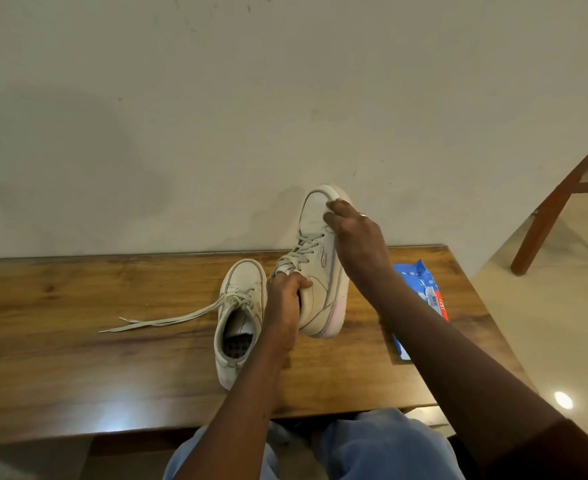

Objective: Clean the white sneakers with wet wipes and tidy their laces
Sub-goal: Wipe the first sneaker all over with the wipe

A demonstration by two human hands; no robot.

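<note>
— Where could a hand pass on the tabletop [77, 358]?

— The left half is bare wood, except for the laces [167, 318] trailing left from the flat sneaker [240, 306] near the middle.

— And right of that?

— The raised sneaker [316, 271] is tilted toe-up between the flat sneaker and the wipes pack [420, 282]. The left hand [285, 299] grips its collar. The right hand [354, 237] is at its toe, and that forearm crosses over the pack.

— Behind?

— The wall [181, 133] meets the far edge, so nothing gets round the back. A chair [559, 202] stands on the floor, well apart to the right.
</note>
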